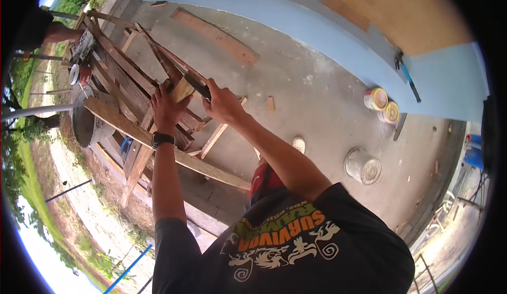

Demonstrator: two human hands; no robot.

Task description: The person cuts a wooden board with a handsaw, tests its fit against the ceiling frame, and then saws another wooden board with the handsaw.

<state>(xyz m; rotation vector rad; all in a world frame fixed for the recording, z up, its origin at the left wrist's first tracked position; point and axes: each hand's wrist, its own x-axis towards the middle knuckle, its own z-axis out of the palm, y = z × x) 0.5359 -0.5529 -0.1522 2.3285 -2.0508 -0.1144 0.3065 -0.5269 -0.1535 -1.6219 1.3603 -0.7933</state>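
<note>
My left hand (168, 109), with a dark watch on its wrist, is closed around a pale piece of wood (182, 90) above the pile of boards. My right hand (224, 104) grips a dark, flat tool (197, 86) that looks like a blade; its exact kind is unclear. The tool lies against or very close to the right side of the pale wood, and my fingers hide its handle. Below my left forearm runs a long light plank (211, 172).
Stacked boards (119, 96) fill the left, near a paint can (80, 75) and another person's hand (63, 32). A brown board (214, 35) lies on the floor. At right are a bucket (363, 166), yellow-lidded cans (376, 99) and a blue-handled hammer (407, 76).
</note>
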